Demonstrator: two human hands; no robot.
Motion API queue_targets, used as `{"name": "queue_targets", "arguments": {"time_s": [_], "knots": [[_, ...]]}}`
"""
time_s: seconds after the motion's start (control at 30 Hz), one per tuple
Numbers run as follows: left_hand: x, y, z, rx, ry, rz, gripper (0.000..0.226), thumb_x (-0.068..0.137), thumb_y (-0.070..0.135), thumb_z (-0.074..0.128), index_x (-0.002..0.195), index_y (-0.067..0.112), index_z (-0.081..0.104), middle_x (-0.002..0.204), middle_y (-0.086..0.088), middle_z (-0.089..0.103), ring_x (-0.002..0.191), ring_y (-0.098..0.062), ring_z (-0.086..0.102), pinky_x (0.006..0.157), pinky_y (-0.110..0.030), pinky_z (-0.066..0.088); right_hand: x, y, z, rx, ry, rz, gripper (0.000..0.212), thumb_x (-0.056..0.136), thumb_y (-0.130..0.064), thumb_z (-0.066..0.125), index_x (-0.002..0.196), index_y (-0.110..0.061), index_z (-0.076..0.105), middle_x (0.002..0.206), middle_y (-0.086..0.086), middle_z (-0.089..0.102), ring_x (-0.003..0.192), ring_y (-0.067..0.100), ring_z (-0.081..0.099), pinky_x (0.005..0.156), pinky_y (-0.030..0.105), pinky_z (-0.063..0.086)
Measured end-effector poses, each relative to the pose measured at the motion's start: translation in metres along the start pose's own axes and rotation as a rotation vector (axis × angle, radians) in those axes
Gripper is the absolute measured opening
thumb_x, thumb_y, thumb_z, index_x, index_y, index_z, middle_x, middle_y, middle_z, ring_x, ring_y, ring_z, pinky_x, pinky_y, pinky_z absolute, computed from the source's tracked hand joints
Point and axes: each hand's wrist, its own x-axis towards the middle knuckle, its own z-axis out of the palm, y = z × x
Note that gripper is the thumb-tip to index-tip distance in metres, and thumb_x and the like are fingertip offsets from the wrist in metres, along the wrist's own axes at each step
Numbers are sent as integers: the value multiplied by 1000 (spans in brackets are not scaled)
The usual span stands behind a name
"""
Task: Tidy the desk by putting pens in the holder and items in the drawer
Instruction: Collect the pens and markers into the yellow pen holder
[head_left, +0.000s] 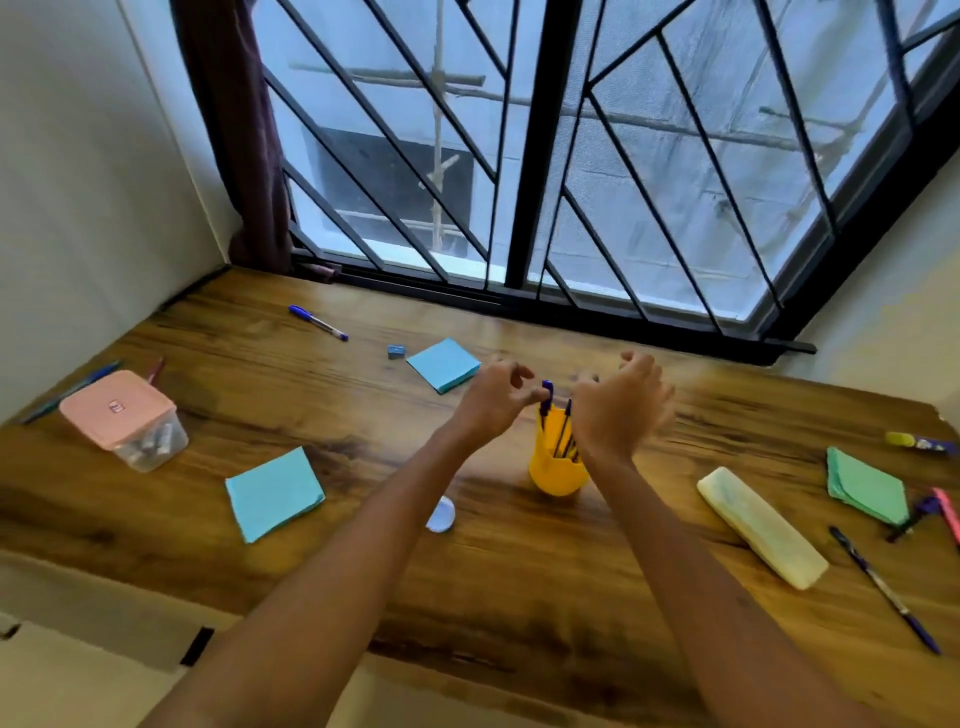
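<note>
A yellow pen holder (556, 473) stands mid-desk with several blue pens in it. My left hand (493, 400) is just left of its rim, and its fingertips pinch the top of a blue pen (545, 394) that stands in the holder. My right hand (618, 410) hovers over the holder's right side, slightly blurred, with its fingers loosely curled and nothing in it. Loose pens lie about: a blue one (318, 322) at the back left, a dark one (883, 590) at the front right, and pink and purple ones (930, 512) at the right edge.
A pink-lidded clear box (122, 415) sits at the left with pens (78, 387) behind it. Blue note pads (444, 364) (274, 493), a small sharpener (396, 352), a white round item (441, 514), a pale yellow pouch (761, 527), green notes (865, 486) and a yellow-capped tube (919, 442) lie on the wooden desk (519, 597).
</note>
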Motion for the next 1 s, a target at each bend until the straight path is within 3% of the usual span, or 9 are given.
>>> {"name": "queue_targets", "arguments": {"time_s": [0.13,0.27,0.5,0.67,0.73,0.9,0.97,1.0], "knots": [[0,-16,-31,-36,179,-82,33,86,27,67,108,4,64,101,-14,63,89,-18,57,79,-28,47,1,-38,24,129,-64,-219,33,75,-12,60,108,-8,58,107,12,60,106,34,51,87,44,38],[-3,-51,-83,19,385,-193,20,86,20,66,99,4,67,95,-15,66,90,-25,61,81,-32,46,-26,-87,62,262,-275,-364,22,79,-7,62,101,-2,62,101,15,61,101,33,53,87,40,42],[-7,-137,-195,189,493,-446,12,86,14,61,95,9,65,102,-15,67,97,-30,62,89,-41,49,-81,-162,149,248,-626,-461,28,85,-11,60,112,-4,61,113,14,61,109,30,54,93,37,42],[-3,-187,-261,353,446,-600,23,89,7,52,108,6,63,115,-15,64,111,-32,57,94,-39,46,-105,-209,221,132,-787,-507,40,92,-13,52,131,-8,49,128,11,53,112,31,53,90,40,44],[1,-206,-279,466,380,-685,29,92,6,47,117,4,59,123,-17,60,116,-33,54,97,-40,44,-110,-222,254,55,-831,-537,48,93,-15,52,139,-11,40,138,11,45,119,33,49,96,44,44],[14,-242,-301,613,147,-873,45,96,12,44,137,-5,40,143,-22,40,132,-33,41,109,-37,33,-111,-240,315,-202,-881,-590,61,97,-15,47,151,-15,18,159,14,11,145,36,14,117,50,16],[20,-254,-303,653,52,-889,45,96,13,42,137,-6,40,143,-22,41,131,-33,42,106,-36,34,-112,-241,330,-290,-869,-622,59,98,-11,42,151,-13,16,159,16,12,145,37,14,116,51,16],[23,-259,-303,687,27,-900,44,95,15,43,134,-5,45,139,-21,45,126,-34,46,103,-39,37,-113,-242,334,-313,-846,-647,56,97,-9,40,149,-11,21,155,17,20,141,37,23,114,49,22]]}}
